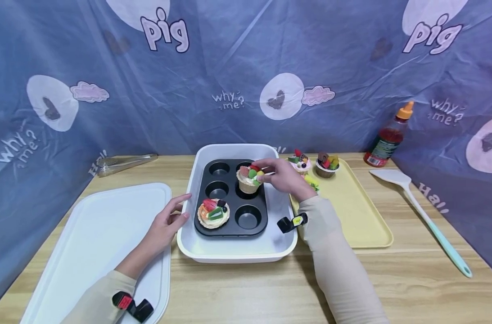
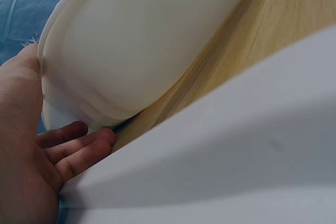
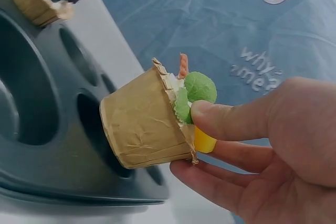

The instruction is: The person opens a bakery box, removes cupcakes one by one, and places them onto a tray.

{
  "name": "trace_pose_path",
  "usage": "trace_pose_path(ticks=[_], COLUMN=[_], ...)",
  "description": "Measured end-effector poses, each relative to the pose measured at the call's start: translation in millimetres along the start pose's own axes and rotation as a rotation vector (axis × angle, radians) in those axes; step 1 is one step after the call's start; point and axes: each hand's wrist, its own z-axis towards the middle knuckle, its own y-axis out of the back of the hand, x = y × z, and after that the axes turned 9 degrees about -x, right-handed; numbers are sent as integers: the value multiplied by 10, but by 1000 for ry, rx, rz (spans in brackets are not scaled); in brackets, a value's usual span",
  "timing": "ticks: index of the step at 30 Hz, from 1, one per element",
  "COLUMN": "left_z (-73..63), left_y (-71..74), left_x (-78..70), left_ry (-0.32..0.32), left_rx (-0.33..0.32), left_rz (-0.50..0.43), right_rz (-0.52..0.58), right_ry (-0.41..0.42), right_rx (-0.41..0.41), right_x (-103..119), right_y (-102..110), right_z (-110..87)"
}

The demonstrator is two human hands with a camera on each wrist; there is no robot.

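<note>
My right hand (image 1: 284, 176) pinches a cupcake (image 1: 248, 181) in a tan paper cup, topped with cream, green leaves and coloured pieces. It tilts over the right column of the dark muffin pan (image 1: 232, 227). In the right wrist view, my thumb (image 3: 226, 119) presses its topping, with other fingers below its edge. A fruit-topped cupcake (image 1: 213, 213) sits in the pan's near-left cup. The pan lies inside a white bin (image 1: 237, 257). My left hand (image 1: 166, 225) rests at the bin's left rim; in the left wrist view, its loosely bent fingers (image 2: 84, 158) are beside the outer wall.
On the right, a yellow tray (image 1: 357, 216) bears several cupcakes, including one in a brown cup (image 1: 327, 165). Beyond it are a sauce bottle (image 1: 387, 137) and a spatula (image 1: 424, 211). A white tray (image 1: 104, 229) lies left, metal tongs (image 1: 126, 164) behind it.
</note>
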Motion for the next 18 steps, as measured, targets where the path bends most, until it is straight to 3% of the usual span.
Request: trace_pose_path(ticks=[5,18], left_z=[-11,-5], left_y=[10,-1], left_x=[2,0], left_ry=[-1,-6], left_rx=[0,-2], left_rz=[-12,2], right_rz=[64,23], right_ry=[-41,-146], right_rx=[-33,-93], right_x=[26,-2], right_y=[153,596], right_z=[-40,-204])
